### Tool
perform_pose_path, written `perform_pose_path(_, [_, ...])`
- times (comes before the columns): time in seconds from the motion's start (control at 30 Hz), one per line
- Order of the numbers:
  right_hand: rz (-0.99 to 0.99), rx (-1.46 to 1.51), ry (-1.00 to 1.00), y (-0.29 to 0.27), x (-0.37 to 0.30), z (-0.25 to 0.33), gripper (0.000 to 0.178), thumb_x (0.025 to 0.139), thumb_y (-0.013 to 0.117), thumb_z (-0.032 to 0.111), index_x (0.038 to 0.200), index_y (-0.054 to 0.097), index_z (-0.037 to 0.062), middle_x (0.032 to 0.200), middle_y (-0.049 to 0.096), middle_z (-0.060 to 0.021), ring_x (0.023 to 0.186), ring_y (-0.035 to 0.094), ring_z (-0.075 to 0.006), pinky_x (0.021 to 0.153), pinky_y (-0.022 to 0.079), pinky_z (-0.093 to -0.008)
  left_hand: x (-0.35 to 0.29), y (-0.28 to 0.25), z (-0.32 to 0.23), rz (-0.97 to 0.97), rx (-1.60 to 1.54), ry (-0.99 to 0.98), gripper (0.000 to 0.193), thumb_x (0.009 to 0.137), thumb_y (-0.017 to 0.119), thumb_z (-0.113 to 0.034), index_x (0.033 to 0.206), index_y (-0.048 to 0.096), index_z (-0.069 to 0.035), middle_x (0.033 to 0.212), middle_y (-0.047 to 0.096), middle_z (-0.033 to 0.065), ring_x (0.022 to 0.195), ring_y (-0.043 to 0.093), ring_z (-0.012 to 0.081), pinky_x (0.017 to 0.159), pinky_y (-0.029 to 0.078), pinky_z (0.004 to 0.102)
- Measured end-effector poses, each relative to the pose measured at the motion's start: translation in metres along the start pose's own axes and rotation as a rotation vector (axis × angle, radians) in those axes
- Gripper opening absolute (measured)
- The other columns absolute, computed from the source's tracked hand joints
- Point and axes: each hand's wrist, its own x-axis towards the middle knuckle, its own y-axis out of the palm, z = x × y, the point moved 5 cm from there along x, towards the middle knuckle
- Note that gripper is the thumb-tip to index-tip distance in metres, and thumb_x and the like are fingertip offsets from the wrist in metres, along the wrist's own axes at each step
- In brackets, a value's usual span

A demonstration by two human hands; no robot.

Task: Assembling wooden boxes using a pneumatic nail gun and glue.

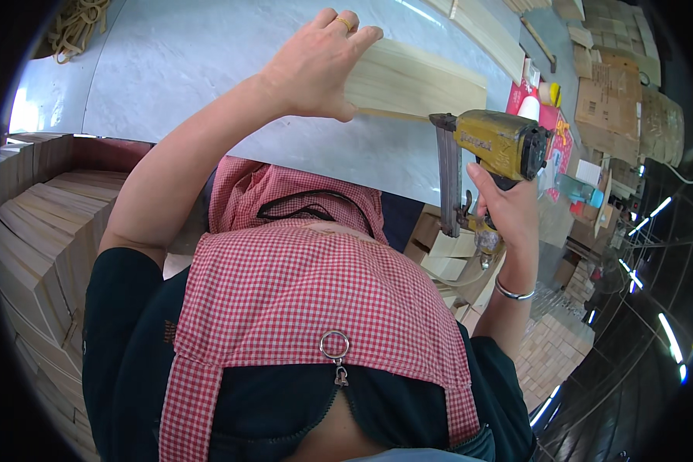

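Observation:
My left hand (316,65) spans the left end of a pale wooden board (420,81) on the grey worktop, thumb at the near edge and fingers toward the far side. A ring sits on one finger. Wrapped round the handle of a yellow pneumatic nail gun (489,138) is my right hand (508,204). The gun is upright, its dark nose and magazine (448,181) at the board's near right corner. I cannot tell whether the nose touches the wood. The far-side fingertips of my left hand show only in part.
Stacked wooden pieces (54,231) stand at the left, below the worktop (169,69). More long boards (489,35) lie at the far right. A pink sheet (550,119), a white bottle (529,108) and cardboard boxes (608,96) are to the right. Rubber bands (77,31) hang at far left.

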Motion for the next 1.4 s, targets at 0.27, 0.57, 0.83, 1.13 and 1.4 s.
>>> perform_pose_path(0.27, [-0.096,0.007,-0.003,0.009,-0.016,0.021,0.023,0.086,0.078,0.011,0.1,0.066,-0.0024,0.072,0.064,-0.0052,0.046,0.05,-0.0095,0.041,0.043,-0.0228,-0.027,-0.003,0.021,-0.104,-0.343,0.062,0.092,0.055,0.085,-0.023,0.139,0.049,-0.009,0.126,0.054,0.0153,0.109,0.057,0.0318,0.099,0.052,0.0395])
perform_pose_path(0.57, [0.028,-0.034,-0.148,0.062,-0.034,0.053,0.027,0.086,0.078,0.008,0.107,0.066,-0.0032,0.083,0.069,-0.0089,0.05,0.054,-0.0107,0.043,0.045,-0.0227,-0.036,0.005,0.037,-0.116,-0.414,0.052,0.097,0.057,0.084,-0.02,0.144,0.042,-0.013,0.132,0.05,0.0152,0.106,0.06,0.0334,0.098,0.055,0.0398])
perform_pose_path(0.83, [0.074,-0.031,-0.166,0.081,-0.033,0.064,0.03,0.085,0.079,0.008,0.109,0.066,-0.004,0.086,0.071,-0.0097,0.052,0.056,-0.0112,0.043,0.045,-0.0226,-0.034,0.012,0.037,-0.151,-0.43,0.076,0.102,0.056,0.083,-0.02,0.148,0.038,-0.015,0.133,0.049,0.0151,0.103,0.06,0.0327,0.095,0.056,0.0395])
perform_pose_path(1.13, [0.029,0.083,0.054,0.091,-0.04,0.058,0.025,0.086,0.078,0.008,0.105,0.066,-0.0029,0.08,0.069,-0.007,0.049,0.055,-0.01,0.041,0.042,-0.022,-0.038,0.013,0.039,-0.177,-0.487,0.045,0.111,0.056,0.081,-0.021,0.155,0.03,-0.021,0.138,0.046,0.0131,0.102,0.06,0.0327,0.092,0.058,0.04])
perform_pose_path(1.4, [0.02,0.016,-0.1,0.088,-0.015,0.085,0.024,0.086,0.078,0.009,0.104,0.066,-0.0022,0.078,0.068,-0.0052,0.047,0.053,-0.009,0.039,0.04,-0.0215,-0.038,0.01,0.039,-0.171,-0.504,0.043,0.108,0.056,0.081,-0.022,0.152,0.034,-0.012,0.128,0.052,0.0176,0.098,0.058,0.0318,0.094,0.052,0.038])
